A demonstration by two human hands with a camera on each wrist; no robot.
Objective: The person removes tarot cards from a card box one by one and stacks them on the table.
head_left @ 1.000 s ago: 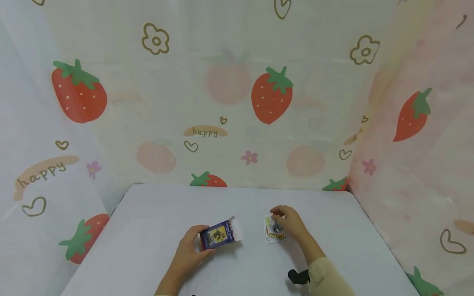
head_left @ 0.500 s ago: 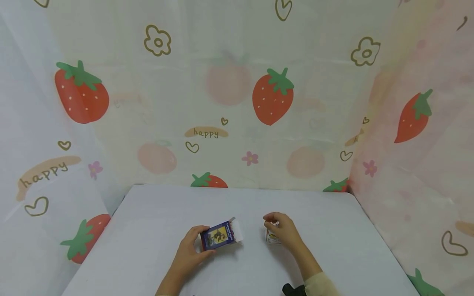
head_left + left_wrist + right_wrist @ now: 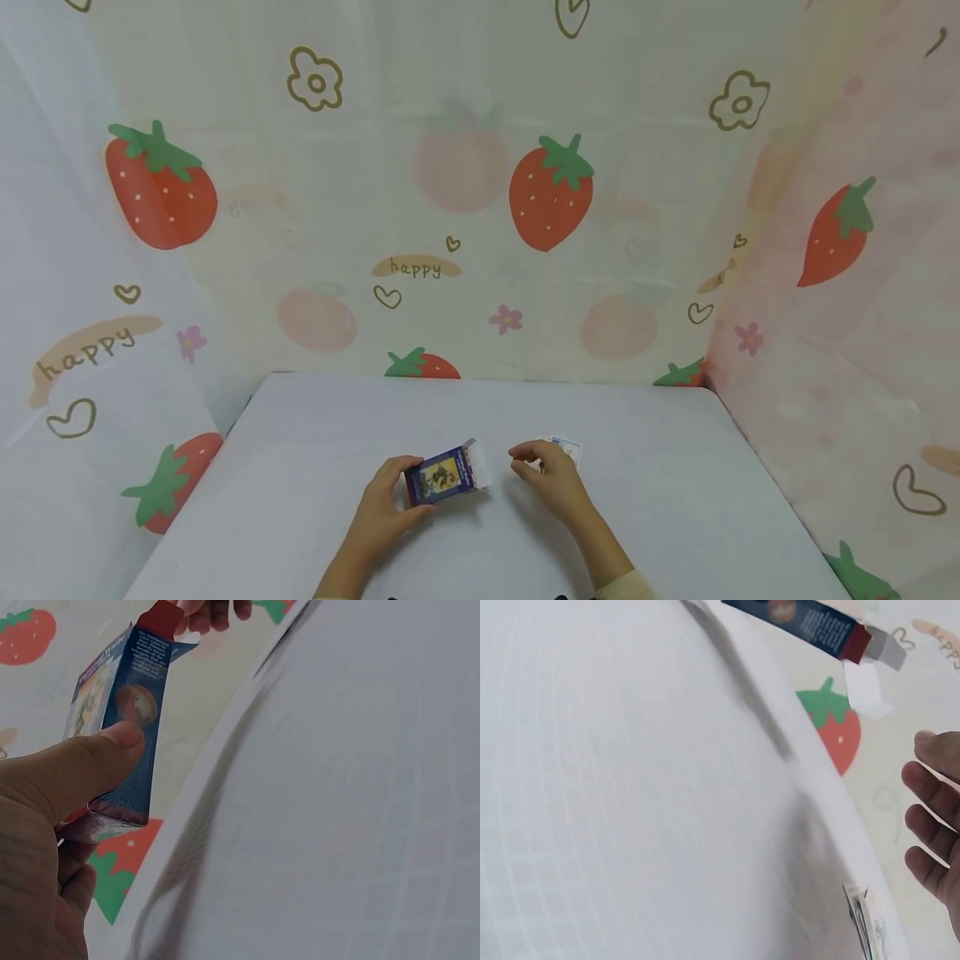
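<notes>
My left hand (image 3: 384,510) grips a dark blue card box (image 3: 440,477) just above the white table (image 3: 330,417), thumb on its side in the left wrist view (image 3: 112,746). The box's white end flap (image 3: 481,463) is open and points right. My right hand (image 3: 546,477) hovers a little right of that flap, fingers loosely curled and holding nothing, as the right wrist view shows (image 3: 932,825). A small stack of playing cards (image 3: 566,447) lies on the table just behind the right hand, seen edge-on in the right wrist view (image 3: 861,921).
Strawberry-print cloth (image 3: 551,192) hangs close behind the table and along both sides. The table's far edge (image 3: 480,379) meets the cloth.
My right hand has let go of the cards, left them on the table and moved left toward the box's open end. The left hand and box have stayed put.
</notes>
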